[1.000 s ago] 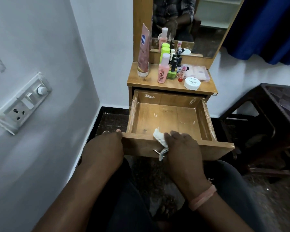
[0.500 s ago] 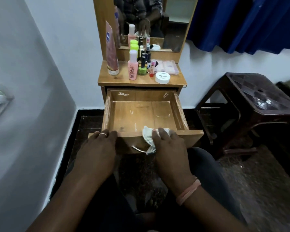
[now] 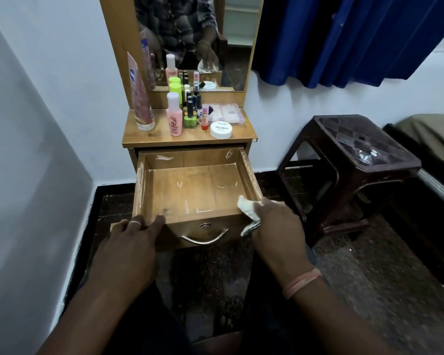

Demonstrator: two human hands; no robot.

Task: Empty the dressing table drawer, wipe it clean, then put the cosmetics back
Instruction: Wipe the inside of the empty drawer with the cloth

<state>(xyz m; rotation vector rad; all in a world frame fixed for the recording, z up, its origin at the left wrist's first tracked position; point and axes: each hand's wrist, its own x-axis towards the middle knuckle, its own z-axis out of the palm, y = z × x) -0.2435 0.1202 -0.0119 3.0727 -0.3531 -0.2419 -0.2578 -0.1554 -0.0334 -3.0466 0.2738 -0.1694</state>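
Observation:
The wooden drawer (image 3: 190,190) is pulled out and holds nothing; white scratch marks show on its floor and walls. My left hand (image 3: 131,242) grips the drawer's front edge at its left corner. My right hand (image 3: 277,226) holds a white cloth (image 3: 249,211) pressed on the front edge at the right corner. The cosmetics stand on the dressing table top (image 3: 154,138): a tall pink tube (image 3: 140,98), a pink bottle (image 3: 174,116), green bottles (image 3: 175,89), nail polish bottles (image 3: 191,111), a white round jar (image 3: 221,129) and a flat palette (image 3: 228,113).
A mirror (image 3: 190,39) rises behind the table top and reflects the person. A dark plastic stool (image 3: 354,149) stands close on the right. A blue curtain (image 3: 344,37) hangs above it. A white wall runs along the left. The drawer's metal handle (image 3: 204,239) hangs between my hands.
My right hand has slid the cloth along the drawer's front edge from the middle to the right corner. The view has shifted right, while my left hand stays on the left corner.

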